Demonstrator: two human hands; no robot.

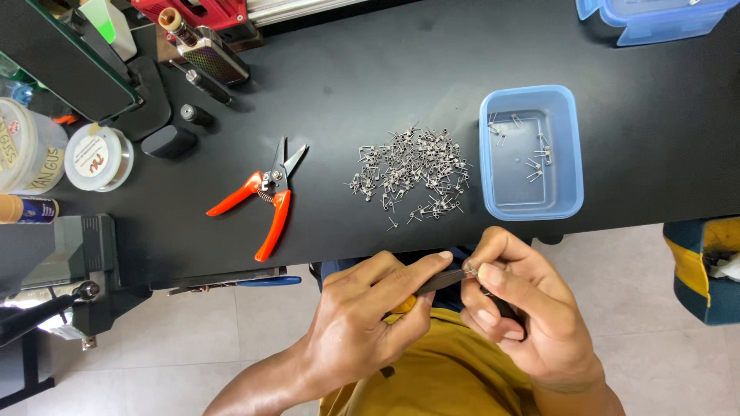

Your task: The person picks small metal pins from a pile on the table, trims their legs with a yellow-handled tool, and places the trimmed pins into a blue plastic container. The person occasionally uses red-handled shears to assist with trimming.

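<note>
- Steel-grey and tiny, the small wire coil (468,269) sits between the two hands, just off the near edge of the black surface (362,77), above the person's lap in the head view.
- The left hand (362,323) has its fingers (420,266) closed around a thin dark tool with a yellow grip (432,283), whose tip reaches the coil.
- The right hand (516,316) pinches the coil between thumb and forefinger; its other fingers curl around a second dark tool (505,308), mostly hidden.
- Judging by its size, the coil is very light, springy and easy to bend or drop; a soft pinch on the wound body seems safer than one on the thin legs.
- A loose heap of small metal coils (408,169) lies mid-surface, well apart from the hands.
- Just right of the heap stands a pale blue plastic tub (570,154) with a few coils inside.
- To the left of the heap lie orange-handled snips (266,196), jaws open.
- Farther left stand a white wire spool (99,158) and a small dark cylinder (196,115).
- A pale blue lidded box (655,19) sits at the far right corner.
</note>
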